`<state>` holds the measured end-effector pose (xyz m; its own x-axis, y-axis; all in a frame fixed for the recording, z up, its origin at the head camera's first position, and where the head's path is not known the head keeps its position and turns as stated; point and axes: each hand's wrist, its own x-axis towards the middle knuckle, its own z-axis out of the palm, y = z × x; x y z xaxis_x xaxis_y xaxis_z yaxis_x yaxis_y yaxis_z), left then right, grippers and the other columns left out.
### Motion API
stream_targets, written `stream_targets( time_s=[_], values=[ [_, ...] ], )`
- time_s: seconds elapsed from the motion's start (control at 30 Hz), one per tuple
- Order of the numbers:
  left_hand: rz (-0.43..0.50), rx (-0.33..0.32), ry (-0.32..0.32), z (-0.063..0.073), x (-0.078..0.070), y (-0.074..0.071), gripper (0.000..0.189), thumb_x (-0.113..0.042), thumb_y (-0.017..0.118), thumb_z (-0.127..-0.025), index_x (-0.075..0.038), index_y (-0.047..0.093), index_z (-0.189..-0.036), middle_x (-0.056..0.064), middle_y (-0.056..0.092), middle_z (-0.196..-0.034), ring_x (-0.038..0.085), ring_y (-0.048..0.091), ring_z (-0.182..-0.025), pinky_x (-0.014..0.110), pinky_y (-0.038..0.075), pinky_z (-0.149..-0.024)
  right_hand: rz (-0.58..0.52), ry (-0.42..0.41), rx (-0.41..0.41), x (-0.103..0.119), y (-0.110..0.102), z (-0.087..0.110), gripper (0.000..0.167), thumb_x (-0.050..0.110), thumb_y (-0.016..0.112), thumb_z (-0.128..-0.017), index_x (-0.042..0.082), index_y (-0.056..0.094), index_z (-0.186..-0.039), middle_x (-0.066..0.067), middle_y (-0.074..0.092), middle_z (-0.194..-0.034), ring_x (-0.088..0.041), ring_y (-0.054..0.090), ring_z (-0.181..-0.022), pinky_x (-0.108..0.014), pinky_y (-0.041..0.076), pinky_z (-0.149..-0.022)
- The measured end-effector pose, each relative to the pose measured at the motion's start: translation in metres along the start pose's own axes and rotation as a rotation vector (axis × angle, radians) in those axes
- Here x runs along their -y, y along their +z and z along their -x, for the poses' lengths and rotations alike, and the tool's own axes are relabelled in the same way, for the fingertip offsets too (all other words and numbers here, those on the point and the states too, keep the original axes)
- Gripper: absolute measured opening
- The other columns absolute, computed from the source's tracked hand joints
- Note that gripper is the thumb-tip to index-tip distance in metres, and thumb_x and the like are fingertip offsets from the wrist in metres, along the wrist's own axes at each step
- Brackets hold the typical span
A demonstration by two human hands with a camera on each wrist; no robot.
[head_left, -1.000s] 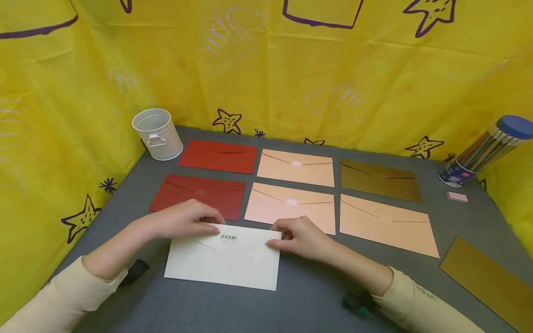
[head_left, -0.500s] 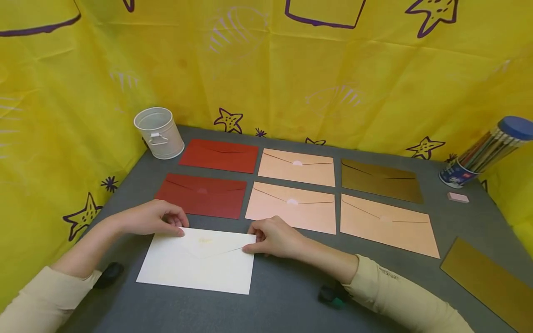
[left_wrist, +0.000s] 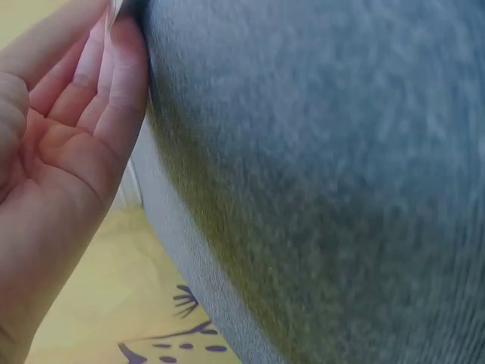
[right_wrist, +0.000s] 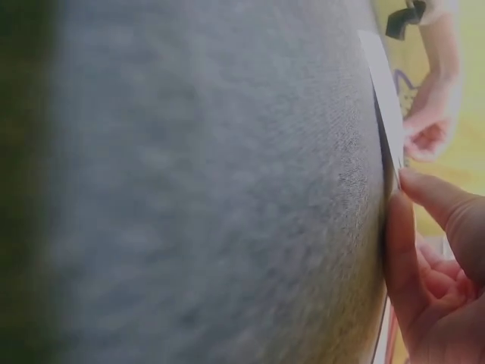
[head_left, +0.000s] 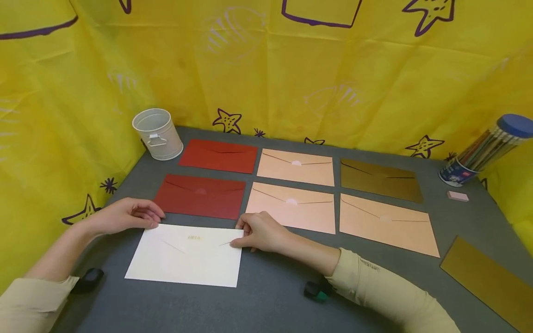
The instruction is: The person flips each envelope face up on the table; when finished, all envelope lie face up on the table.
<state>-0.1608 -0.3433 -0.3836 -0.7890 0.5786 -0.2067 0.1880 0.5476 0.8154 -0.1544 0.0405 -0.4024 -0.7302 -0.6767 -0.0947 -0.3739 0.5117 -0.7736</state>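
A white envelope (head_left: 183,256) lies low over the grey table at the front left, its flap lines and a small pale printed mark showing. My left hand (head_left: 127,216) pinches its far left corner between thumb and fingers. At the far right corner, my right hand (head_left: 264,233) grips the edge, thumb on top and fingers beneath. The right wrist view shows the envelope (right_wrist: 386,106) edge-on, slightly raised from the table along one side. Just beyond it is a dark red envelope (head_left: 200,196), with a pink envelope (head_left: 291,207) beside that.
Behind stand a red envelope (head_left: 218,156), a peach one (head_left: 295,167) and a brown one (head_left: 381,180). Another peach envelope (head_left: 387,224) and a brown one (head_left: 491,282) lie rightward. A white bucket (head_left: 158,134) is back left; a pencil tub (head_left: 458,172) and eraser (head_left: 458,196) are right.
Both hands have carried the white envelope leftward across the table, over to the front of the dark red envelope. The other envelopes have stayed where they were.
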Motion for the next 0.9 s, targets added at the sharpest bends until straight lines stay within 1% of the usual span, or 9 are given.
stream_targets(
  time_s=[0.17,0.27,0.5,0.6,0.7,0.83,0.9],
  values=[
    [-0.039,-0.065,0.007,0.004,0.007,-0.004,0.022,-0.006,0.066,-0.092,0.005,0.064,-0.111,0.006,0.070,-0.099,0.011,0.066,-0.088,0.021,0.054,-0.076,0.028,0.015,-0.002,0.005,0.004,-0.009,0.030,0.027,0.080,-0.082,0.009,0.062,-0.098,0.007,0.059,-0.064,-0.008,0.056,-0.042,-0.021,0.048,-0.051],
    [-0.059,-0.112,0.005,0.006,0.009,-0.003,0.020,-0.005,0.066,-0.091,0.004,0.064,-0.109,0.006,0.070,-0.096,0.012,0.066,-0.085,0.021,0.054,-0.073,0.029,0.012,0.001,0.006,0.006,-0.012,0.031,0.027,0.080,-0.082,0.008,0.061,-0.099,0.008,0.059,-0.064,-0.008,0.056,-0.042,-0.021,0.047,-0.051],
    [-0.119,-0.219,-0.029,0.005,0.004,0.003,0.015,-0.008,0.069,-0.090,-0.002,0.068,-0.104,0.004,0.068,-0.089,0.014,0.061,-0.078,0.022,0.053,-0.068,-0.007,0.017,-0.009,0.005,0.006,-0.010,0.034,0.020,0.079,-0.083,0.009,0.057,-0.106,0.007,0.059,-0.067,-0.008,0.057,-0.044,-0.021,0.046,-0.048],
    [-0.155,-0.245,-0.046,0.004,0.002,0.006,0.015,-0.009,0.070,-0.090,-0.003,0.068,-0.103,0.002,0.067,-0.089,0.013,0.060,-0.077,0.022,0.053,-0.067,-0.016,0.005,0.001,0.003,0.004,-0.006,0.036,0.017,0.079,-0.084,0.008,0.057,-0.110,0.007,0.059,-0.069,-0.007,0.058,-0.047,-0.020,0.045,-0.051],
    [-0.192,-0.272,-0.075,0.004,0.000,0.010,0.016,-0.012,0.071,-0.089,-0.005,0.068,-0.103,0.001,0.066,-0.090,0.012,0.059,-0.078,0.022,0.053,-0.067,-0.008,-0.023,0.002,-0.001,0.001,0.000,0.037,0.016,0.078,-0.084,0.008,0.058,-0.113,0.008,0.058,-0.072,-0.005,0.056,-0.053,-0.019,0.045,-0.055],
    [-0.247,-0.303,-0.107,0.007,-0.003,0.014,0.017,-0.016,0.074,-0.088,-0.008,0.069,-0.102,0.001,0.066,-0.091,0.012,0.058,-0.079,0.022,0.053,-0.068,0.010,-0.051,-0.018,-0.008,-0.005,0.017,0.037,0.017,0.078,-0.083,0.009,0.060,-0.115,0.011,0.058,-0.075,-0.003,0.054,-0.061,-0.020,0.046,-0.062],
    [-0.285,-0.307,-0.106,0.007,-0.004,0.015,0.018,-0.017,0.074,-0.087,-0.009,0.069,-0.103,0.001,0.066,-0.091,0.011,0.057,-0.080,0.022,0.052,-0.068,0.003,-0.056,-0.031,-0.014,-0.009,0.028,0.036,0.018,0.077,-0.084,0.010,0.060,-0.115,0.012,0.059,-0.077,-0.002,0.055,-0.064,-0.020,0.047,-0.065]
  ],
)
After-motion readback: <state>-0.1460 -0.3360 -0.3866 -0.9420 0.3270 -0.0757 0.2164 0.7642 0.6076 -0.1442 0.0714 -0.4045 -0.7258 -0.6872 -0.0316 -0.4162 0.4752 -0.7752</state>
